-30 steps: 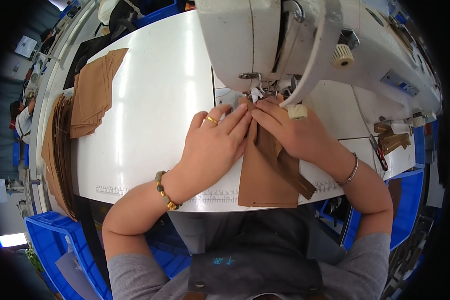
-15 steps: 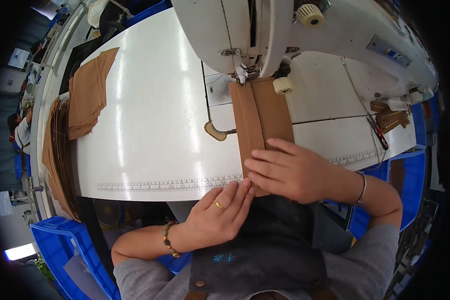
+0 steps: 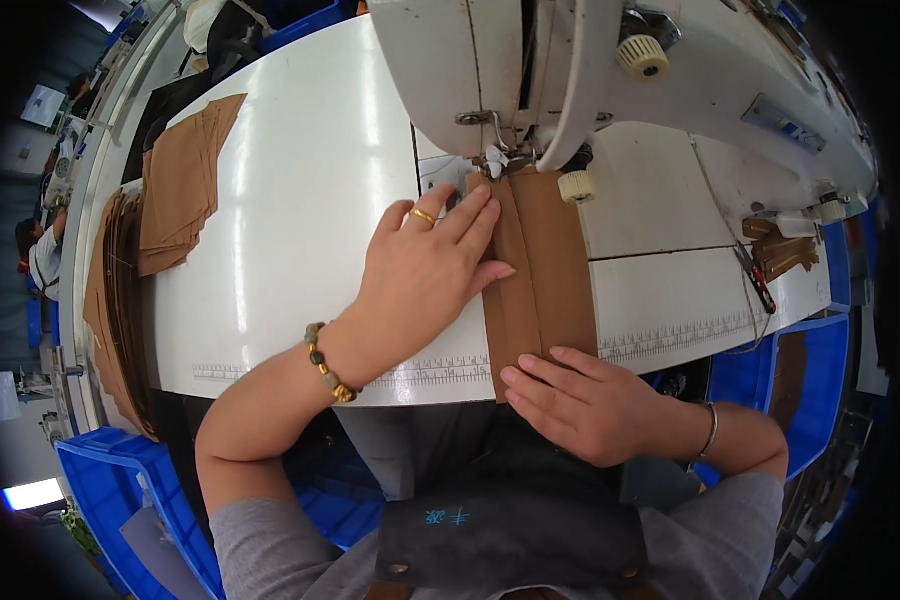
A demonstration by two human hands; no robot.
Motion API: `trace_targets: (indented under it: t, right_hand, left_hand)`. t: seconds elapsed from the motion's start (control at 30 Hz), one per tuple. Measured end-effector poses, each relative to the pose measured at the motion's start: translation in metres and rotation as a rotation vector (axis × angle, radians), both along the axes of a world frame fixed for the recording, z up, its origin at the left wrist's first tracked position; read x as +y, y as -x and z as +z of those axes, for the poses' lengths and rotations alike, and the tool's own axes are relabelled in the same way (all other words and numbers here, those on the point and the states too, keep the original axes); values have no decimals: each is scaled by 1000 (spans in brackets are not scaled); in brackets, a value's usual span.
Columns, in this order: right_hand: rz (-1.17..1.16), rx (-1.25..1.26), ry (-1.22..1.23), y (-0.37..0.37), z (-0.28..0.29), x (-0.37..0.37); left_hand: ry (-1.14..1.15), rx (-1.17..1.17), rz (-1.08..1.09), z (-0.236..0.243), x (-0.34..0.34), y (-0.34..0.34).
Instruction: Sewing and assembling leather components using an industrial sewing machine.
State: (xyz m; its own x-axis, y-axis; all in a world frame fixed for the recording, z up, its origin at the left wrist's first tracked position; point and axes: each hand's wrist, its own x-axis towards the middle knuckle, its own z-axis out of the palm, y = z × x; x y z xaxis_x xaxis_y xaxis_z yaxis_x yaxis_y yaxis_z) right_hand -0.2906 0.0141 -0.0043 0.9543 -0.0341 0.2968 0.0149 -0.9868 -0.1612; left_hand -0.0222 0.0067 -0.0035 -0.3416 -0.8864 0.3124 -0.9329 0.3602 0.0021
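A long brown piece (image 3: 560,260), folded or seamed lengthwise, runs from under the white sewing machine's presser foot (image 3: 495,162) down to the table's front edge. My left hand (image 3: 425,270), wearing a gold ring, lies open on the upper left part of the piece, fingertips just below the foot and thumb out to the right. My right hand (image 3: 595,410) rests with open fingers on the lower end at the front edge; its thumb is hidden.
The machine's head and arm (image 3: 430,70) overhang the white table (image 3: 300,250). Brown stacks (image 3: 180,190) lie at left; brown strips (image 3: 785,250) and red-handled scissors (image 3: 755,275) at right. Blue bins (image 3: 105,445) flank the table. Another person (image 3: 45,255) is visible at far left.
The bunched piece is now laid out straight. Both hands came down to the front edge; since then my left hand has moved back up beside the foot, and my right has moved slightly nearer me.
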Motion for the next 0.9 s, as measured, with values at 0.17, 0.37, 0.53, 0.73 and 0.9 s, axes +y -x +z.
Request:
trace_targets:
  t: [0.17,0.37,0.53,0.73,0.9]
  right_hand:
    - [121,13,-352,-8,22,-19]
    - [-74,-148,227,-51,26,-81]
    - [24,-220,210,-56,3,-102]
    - [-26,-415,139,-50,4,-105]
    - [-76,-318,97,-59,-7,-114]
  left_hand:
    - [-49,46,-6,-2,0,-4]
    - [-93,38,17,-2,5,-3]
    - [-92,74,29,-3,8,-3]
    - [-95,90,35,-4,8,-2]
    - [-100,115,15,1,7,-1]
